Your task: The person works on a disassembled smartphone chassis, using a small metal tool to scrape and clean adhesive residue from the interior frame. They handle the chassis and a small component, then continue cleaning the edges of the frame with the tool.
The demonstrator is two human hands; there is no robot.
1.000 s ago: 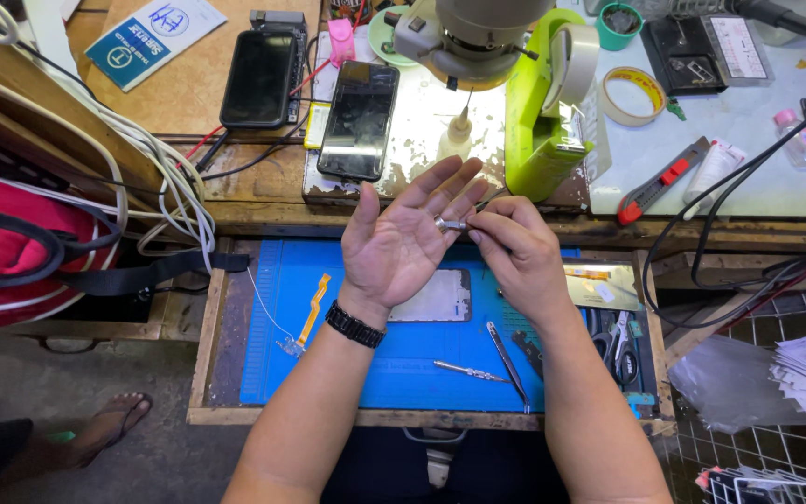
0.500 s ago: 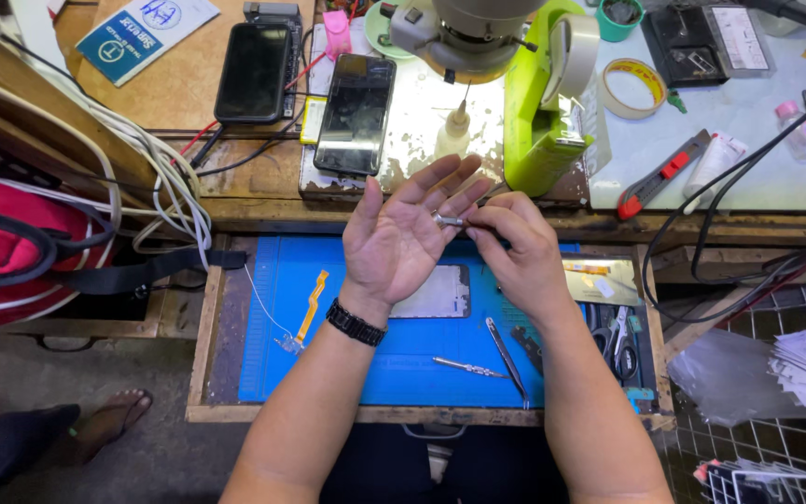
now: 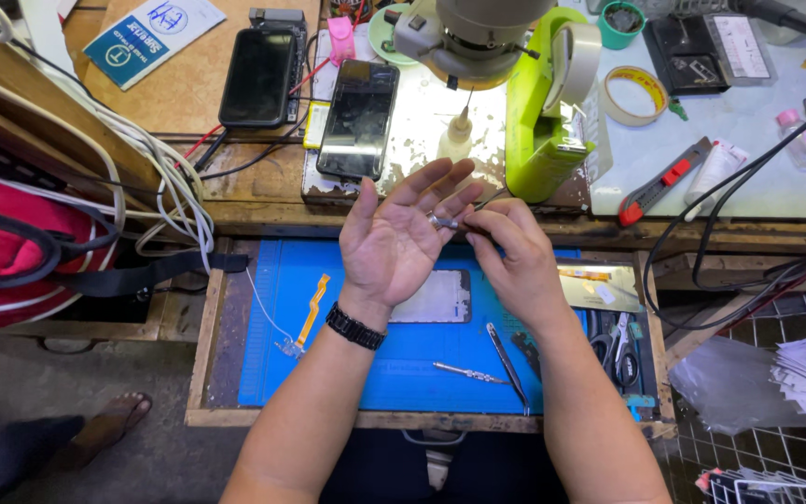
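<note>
My left hand (image 3: 401, 238) is held palm up with the fingers spread, above a blue work mat (image 3: 272, 364) in a pulled-out drawer. My right hand (image 3: 513, 263) pinches thin metal tweezers (image 3: 448, 224), whose tip touches the fingers of my left hand. Whether something tiny lies on the palm cannot be made out. A black band (image 3: 354, 328) is around my left wrist. Under the hands a pale phone panel (image 3: 437, 299) lies on the mat.
On the mat lie an orange flex cable (image 3: 311, 310), a small metal tool (image 3: 468, 374) and a dark tool (image 3: 507, 364). On the bench above stand two dark phones (image 3: 358, 118), a microscope (image 3: 487, 37), a green stand (image 3: 543, 121), tape rolls (image 3: 634, 95) and a red-handled knife (image 3: 657, 181). White cables (image 3: 174, 177) hang at left.
Both hands stay together over the mat; the view has shifted slightly. A foot at the lower left has moved further left.
</note>
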